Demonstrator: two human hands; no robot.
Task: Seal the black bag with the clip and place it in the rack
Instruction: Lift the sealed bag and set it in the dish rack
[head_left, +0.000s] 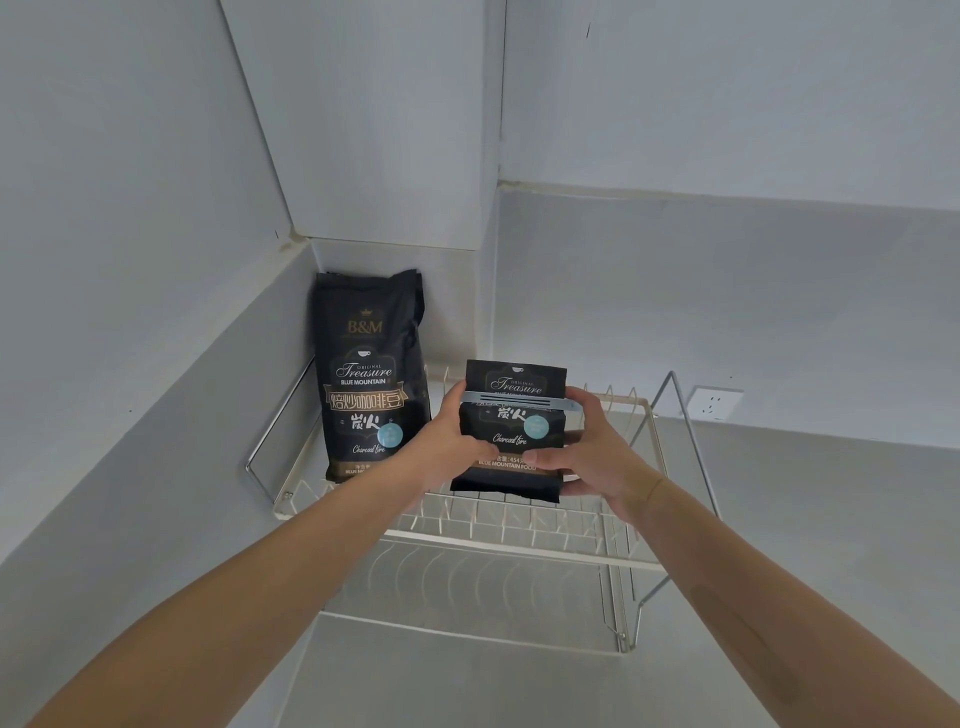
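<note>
A black coffee bag (511, 452) with its top folded down is held upright above the upper tier of a white wire rack (519, 540). A pale blue clip (519, 404) runs across the bag just below the fold. My left hand (452, 441) grips the bag's left side, thumb on the front. My right hand (592, 452) grips the right side, fingers near the clip's right end. The bag's bottom edge hangs just over the rack's wires.
A second, taller black coffee bag (371, 374) stands on the rack's left end, against the grey corner walls. The rack has a lower tier (467, 582) and a metal frame (675, 410). A wall socket (714, 402) sits to the right.
</note>
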